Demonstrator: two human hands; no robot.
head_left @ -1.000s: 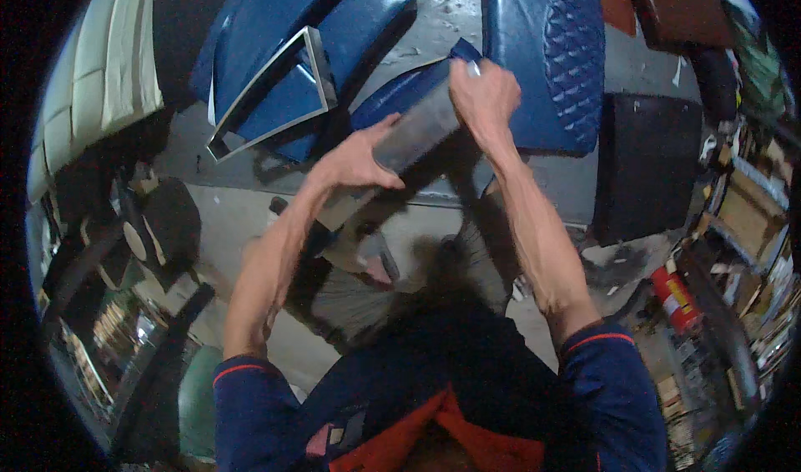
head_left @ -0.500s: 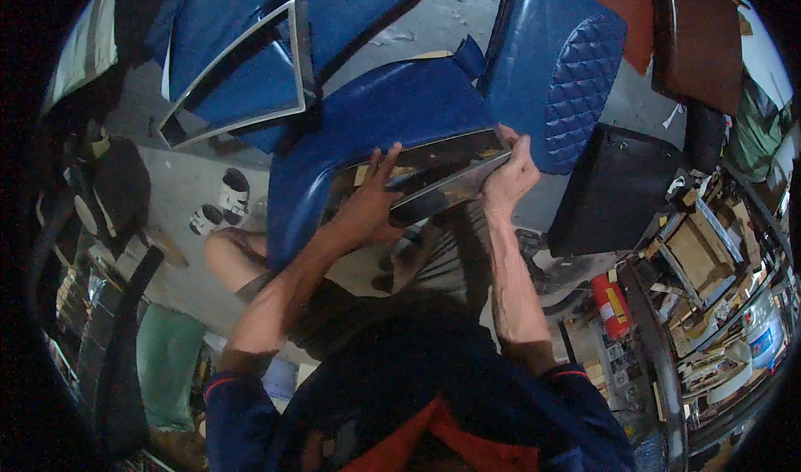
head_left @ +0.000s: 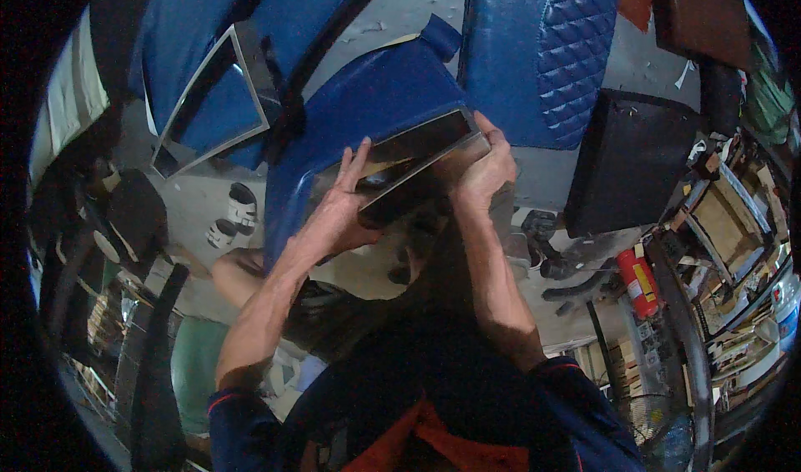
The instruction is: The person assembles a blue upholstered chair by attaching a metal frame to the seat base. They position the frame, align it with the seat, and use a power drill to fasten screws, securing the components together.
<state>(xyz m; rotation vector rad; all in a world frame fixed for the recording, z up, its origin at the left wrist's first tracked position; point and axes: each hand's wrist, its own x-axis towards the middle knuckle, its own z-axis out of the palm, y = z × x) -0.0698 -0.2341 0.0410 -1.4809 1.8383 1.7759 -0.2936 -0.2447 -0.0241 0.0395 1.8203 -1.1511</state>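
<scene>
A dark rectangular frame with shiny metal sides [head_left: 455, 157] is held tilted over the near edge of a blue upholstered piece [head_left: 392, 88]. My left hand [head_left: 335, 209] holds its left end, with the fingers stretched along the far side and the thumb lower down. At the other end, my right hand [head_left: 486, 172] is wrapped round the corner, its fingertips partly hidden behind the metal. A second frame, metal-edged and four-sided [head_left: 253, 80], lies to the left on blue covering.
A quilted blue cushion [head_left: 580, 63] lies at the far right, with a black pad [head_left: 630, 163] nearer. A red cylinder [head_left: 638, 282] stands beside cluttered shelving on the right. Black-and-white sandals [head_left: 240, 205] sit on the floor at left.
The whole view has shifted, so most surroundings sit differently. Both hands still hold the frame, which appears a little farther left; its near metal face looks darker.
</scene>
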